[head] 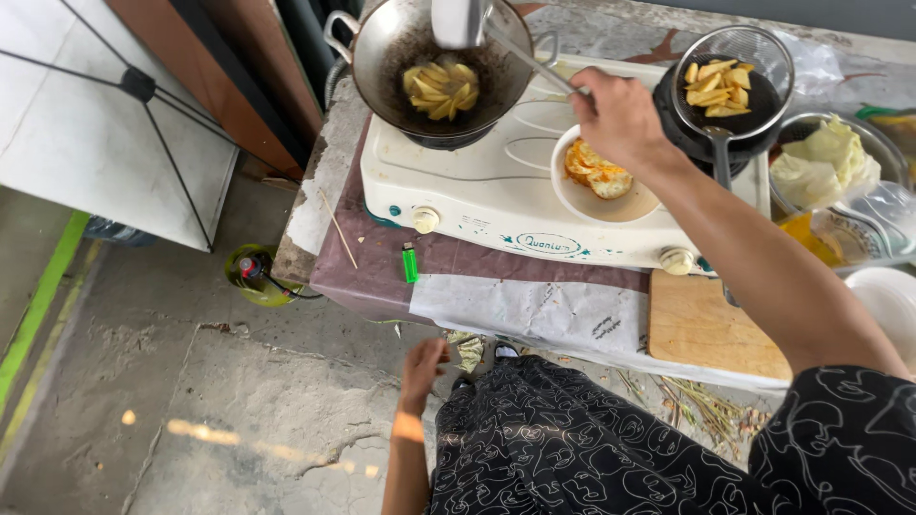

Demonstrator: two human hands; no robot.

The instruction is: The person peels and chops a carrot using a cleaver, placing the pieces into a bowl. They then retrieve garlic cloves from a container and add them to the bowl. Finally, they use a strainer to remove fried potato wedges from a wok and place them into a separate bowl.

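Right hand working a spatula over a wok on a white two-burner stove.

The right hand point(618, 116) grips the handle of a metal spatula point(458, 23), whose blade hangs above the wok point(382, 48) of yellow fries point(442, 88) on the stove's point(477, 191) left burner. Just below that hand, on the stove, sits a white bowl point(577, 195) of orange food. A wire strainer point(763, 48) of fries rests over the right burner. The left hand point(421, 367) hangs empty, well below the stove.
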